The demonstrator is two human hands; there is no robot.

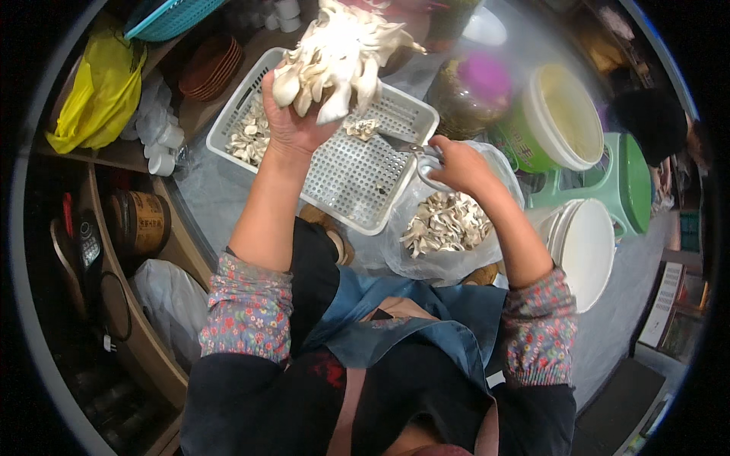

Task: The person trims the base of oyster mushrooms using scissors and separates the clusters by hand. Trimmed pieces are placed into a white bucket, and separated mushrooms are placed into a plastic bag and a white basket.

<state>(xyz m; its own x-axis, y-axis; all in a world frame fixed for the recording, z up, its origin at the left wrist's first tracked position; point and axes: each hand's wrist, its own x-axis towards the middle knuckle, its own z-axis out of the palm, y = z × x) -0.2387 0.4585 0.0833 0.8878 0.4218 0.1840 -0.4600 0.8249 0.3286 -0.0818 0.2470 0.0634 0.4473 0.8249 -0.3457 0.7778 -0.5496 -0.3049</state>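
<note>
My left hand (pixel 296 122) holds up a large cluster of oyster mushrooms (pixel 342 57) above a light grey perforated plastic basket (pixel 353 188). A pair of scissors (pixel 422 154) with grey handles is in my right hand (pixel 465 162), at the basket's right side. Its blades reach in over the rim, towards a small mushroom piece (pixel 362 128) lying in the basket. More small mushrooms (pixel 251 137) fill the basket's left end. Just below my right hand, a clear plastic bag (pixel 399 251) on the floor holds many loose mushroom pieces (pixel 447 222).
At right stand a green-labelled bucket (pixel 513 137), a green plastic stool (pixel 636 188) and white buckets (pixel 587 256). Beyond the basket is a jar with a purple lid (pixel 485 77). Wooden shelving (pixel 131 308) runs along the left, with a yellow bag (pixel 105 85) and stacked brown dishes (pixel 211 68).
</note>
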